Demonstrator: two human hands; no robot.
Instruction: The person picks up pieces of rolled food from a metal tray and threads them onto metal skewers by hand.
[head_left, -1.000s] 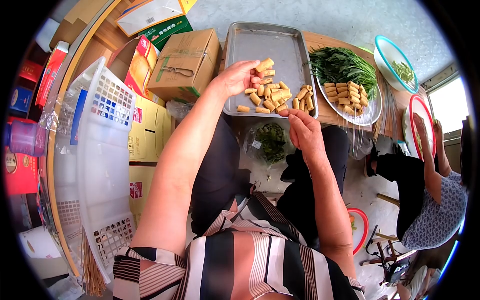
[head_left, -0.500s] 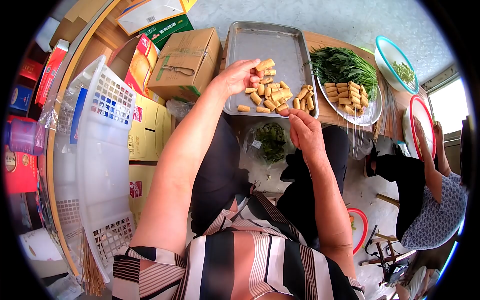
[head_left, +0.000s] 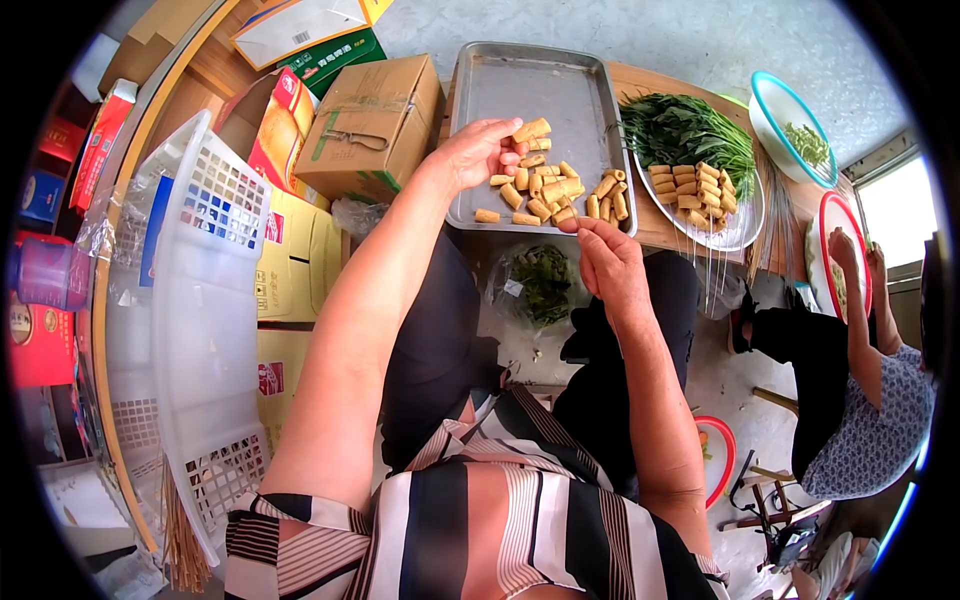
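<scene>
My left hand (head_left: 478, 153) is over the left side of a grey metal tray (head_left: 530, 80), its fingers closed on a short tan tube-shaped roll (head_left: 531, 130). More such rolls (head_left: 540, 192) lie loose in the near half of the tray. At the tray's front edge, my right hand (head_left: 610, 258) has thumb and forefinger pinched together; what is between them is too small to make out. To the right, a white oval plate (head_left: 748, 232) holds stacked rolls (head_left: 695, 192) on thin skewers (head_left: 712, 270), beside long green leafy vegetables (head_left: 690, 130).
Cardboard boxes (head_left: 370, 125) and a white plastic basket (head_left: 205, 330) stand on the left. Loose sticks (head_left: 780, 220) lie right of the plate. A teal-rimmed bowl (head_left: 765, 110) stands at the back right. Another person (head_left: 870, 420) works over a red-rimmed basin (head_left: 828, 205).
My two hands and the roll keep almost the same place. At the right, the other person's hand has shifted slightly over the red-rimmed basin.
</scene>
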